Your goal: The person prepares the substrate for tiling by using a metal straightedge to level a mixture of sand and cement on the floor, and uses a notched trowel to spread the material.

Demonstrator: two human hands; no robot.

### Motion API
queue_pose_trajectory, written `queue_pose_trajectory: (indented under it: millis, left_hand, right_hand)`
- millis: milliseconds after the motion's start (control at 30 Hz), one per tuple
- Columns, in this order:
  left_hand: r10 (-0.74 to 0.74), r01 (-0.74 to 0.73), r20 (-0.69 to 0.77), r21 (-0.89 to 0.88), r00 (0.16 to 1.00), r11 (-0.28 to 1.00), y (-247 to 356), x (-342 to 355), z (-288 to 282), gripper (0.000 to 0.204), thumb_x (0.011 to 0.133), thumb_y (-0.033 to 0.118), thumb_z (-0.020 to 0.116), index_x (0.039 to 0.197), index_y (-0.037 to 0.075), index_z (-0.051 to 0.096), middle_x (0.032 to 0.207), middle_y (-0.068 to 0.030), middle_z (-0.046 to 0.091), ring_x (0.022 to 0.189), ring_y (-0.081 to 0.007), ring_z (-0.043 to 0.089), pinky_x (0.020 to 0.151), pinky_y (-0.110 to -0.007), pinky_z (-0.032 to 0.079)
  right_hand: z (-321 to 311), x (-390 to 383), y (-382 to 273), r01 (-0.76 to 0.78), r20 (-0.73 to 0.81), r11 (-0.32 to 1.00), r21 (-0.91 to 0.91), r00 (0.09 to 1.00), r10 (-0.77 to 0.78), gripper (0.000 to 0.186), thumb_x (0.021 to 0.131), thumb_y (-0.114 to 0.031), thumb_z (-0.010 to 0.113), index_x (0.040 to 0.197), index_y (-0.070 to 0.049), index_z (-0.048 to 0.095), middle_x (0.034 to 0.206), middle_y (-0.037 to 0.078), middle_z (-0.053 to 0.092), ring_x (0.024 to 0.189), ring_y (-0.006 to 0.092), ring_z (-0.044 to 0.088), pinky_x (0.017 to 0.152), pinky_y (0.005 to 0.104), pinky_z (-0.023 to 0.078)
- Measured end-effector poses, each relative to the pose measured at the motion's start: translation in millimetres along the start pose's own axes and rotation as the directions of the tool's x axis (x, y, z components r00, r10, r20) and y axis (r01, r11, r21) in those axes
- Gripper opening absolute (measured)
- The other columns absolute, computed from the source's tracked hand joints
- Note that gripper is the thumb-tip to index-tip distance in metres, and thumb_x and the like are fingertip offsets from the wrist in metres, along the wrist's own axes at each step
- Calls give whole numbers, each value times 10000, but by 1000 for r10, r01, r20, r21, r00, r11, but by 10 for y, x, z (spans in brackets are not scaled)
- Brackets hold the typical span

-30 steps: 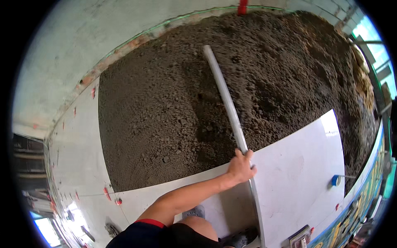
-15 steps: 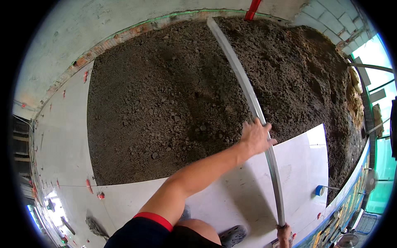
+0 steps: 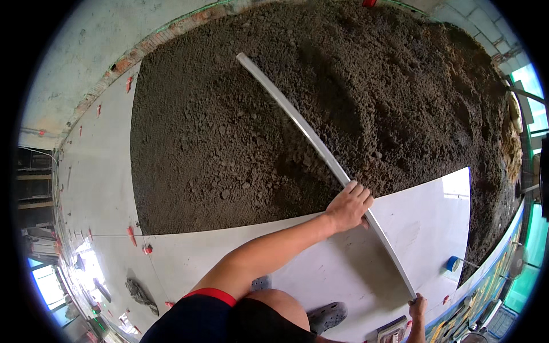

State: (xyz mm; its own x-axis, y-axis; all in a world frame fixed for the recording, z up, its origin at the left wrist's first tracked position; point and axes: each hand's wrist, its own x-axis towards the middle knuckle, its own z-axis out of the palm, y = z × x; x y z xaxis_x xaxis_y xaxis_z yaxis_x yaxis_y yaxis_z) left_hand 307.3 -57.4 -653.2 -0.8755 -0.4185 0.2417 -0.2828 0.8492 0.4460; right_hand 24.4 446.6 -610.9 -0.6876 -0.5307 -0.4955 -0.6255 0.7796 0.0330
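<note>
A long silver metal straightedge (image 3: 311, 137) slants over a bed of dark, crumbly mortar or soil (image 3: 211, 143), its far end pointing to the upper left. My left hand (image 3: 350, 207) grips it around the middle, just above the edge of the white floor tiles (image 3: 400, 220). At the near end, low on the right, my right hand (image 3: 418, 306) is closed round the bar. Clumps and loose grains lie on the bed left of the bar; the right side looks rougher and more heaped. Whether the bar's far part touches the bed, I cannot tell.
Red tile-levelling clips (image 3: 131, 235) dot the tile joints at left. A blue roll of tape (image 3: 453, 263) lies near the right tile edge. A rectangular trowel-like tool (image 3: 392, 330) rests below my right hand. A crumpled bag (image 3: 140, 294) lies lower left. A wall (image 3: 97, 74) borders the bed.
The straightedge's far end has swung left and away from the back wall. Both hands still hold it; my right hand has shifted a little right. The whole view has also shifted.
</note>
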Motion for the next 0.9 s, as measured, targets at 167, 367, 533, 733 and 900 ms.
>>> queue_pose_trajectory:
  millis: [167,367,533,733,900]
  left_hand:
    - [-30,30,40,-4,999,1000,184,-462,53,573,726,504,746,1038,62,560,1031,-86,546,1048,-276,513,1033,-451,351]
    - [-69,69,-17,-22,997,997,282,-1023,-26,501,723,457,746,1013,95,558,1004,-79,551,1006,-280,515,989,-449,363]
    - [-143,141,-64,-29,988,990,280,-1487,-374,492,697,401,779,1010,90,561,999,-66,542,998,-257,507,1005,-480,328]
    - [-238,238,32,13,971,971,435,-1875,-667,456,667,382,805,934,99,568,925,-45,534,970,-240,518,1010,-461,324]
    - [-224,224,18,-39,975,974,528,-1736,-558,390,649,281,811,901,115,564,919,-49,533,970,-242,520,1034,-460,294]
  right_hand:
    - [265,-163,224,-7,-90,996,-88,996,-1,391,687,-8,733,1073,-50,682,881,221,696,848,418,660,789,494,510]
    - [473,-313,331,29,-156,998,-62,987,-39,372,732,13,695,1096,-66,681,989,164,704,946,390,646,876,474,491]
    - [295,-326,-174,43,-119,999,-25,992,-45,328,743,30,640,1055,-60,688,1029,179,697,990,386,648,867,468,495]
    - [218,-425,-285,101,-10,995,-21,995,-101,257,689,-30,732,944,-59,730,939,174,702,913,382,663,826,463,508]
    - [209,-422,-155,54,4,998,-12,999,-54,240,641,-72,796,874,-60,738,883,171,702,837,383,669,776,460,515]
